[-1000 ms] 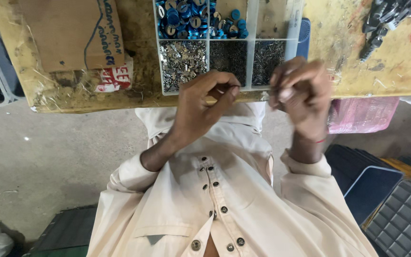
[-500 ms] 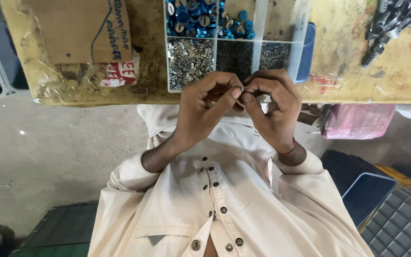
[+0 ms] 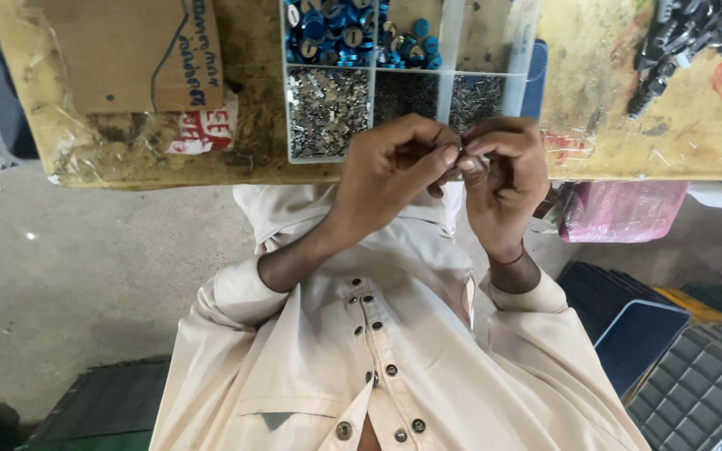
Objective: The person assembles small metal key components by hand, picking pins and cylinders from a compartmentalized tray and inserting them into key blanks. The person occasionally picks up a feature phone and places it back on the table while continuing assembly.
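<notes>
Head view. Entry: tiny metallic part (image 3: 461,156), shape too small to make out, pinched between the fingers (image 3: 440,157) of the left hand (image 3: 394,167) and those of the right hand (image 3: 503,179). Fingertips of both hands pressed together around it, remaining fingers curled in. Held in the air just in front of the bench (image 3: 612,125) edge, above the lap.

Risks, as judged:
- Slip from the pinch, caused by the smallness and likely smoothness of the part; fall onto the cream shirt (image 3: 428,351) or down to the concrete floor (image 3: 85,276), hard to recover there.
- Misalignment or bending under too firm a squeeze, the part largely hidden by the fingertips.
- Knock against the tray, near the knuckles, with spilling or mixing of its contents.

Surroundings, outward:
- Compartment tray (image 3: 447,50): clear plastic, thin straight dividers, at the bench edge.
- Blue caps (image 3: 327,25): round, glossy, silvery centres, far compartment.
- Silvery pieces (image 3: 325,108): small, bright, loosely heaped, near compartment.
- Dark fine pieces (image 3: 478,92): dull grey, neighbouring compartment.
- Bench: worn yellowish top, stained, scuffed, partly under crinkled clear film.
- Cardboard (image 3: 127,50): brown, flat, matte, to the left.
- Black parts (image 3: 678,42): angular, piled, to the right.
- Pink bag (image 3: 620,209): soft, creased, below the bench edge.
- Red thread (image 3: 511,259): thin, round the right wrist.
</notes>
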